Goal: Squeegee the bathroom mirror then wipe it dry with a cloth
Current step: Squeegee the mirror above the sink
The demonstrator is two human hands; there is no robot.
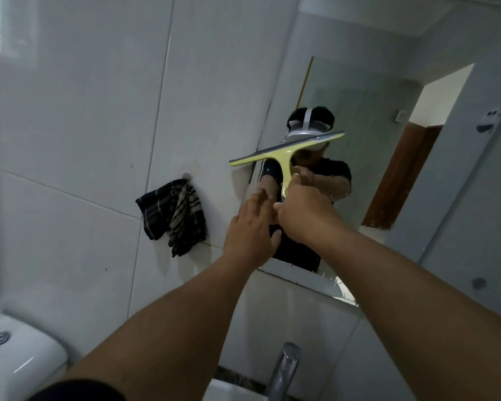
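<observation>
With the right hand holding the yellow squeegee at the mirror and the left hand flat with straight fingers, keep the blade pressed evenly, pulling downward; the cloth hangs beside.

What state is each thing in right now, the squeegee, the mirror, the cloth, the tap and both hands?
squeegee: held up at the mirror's left edge, blade tilted, right end higher.
mirror: on the wall, droplets or specks on the glass.
cloth: hanging bunched on a wall hook, untouched.
tap: no water seen running.
right hand: grips the squeegee handle.
left hand: fingers straight, holding nothing, beside the right hand.
</observation>
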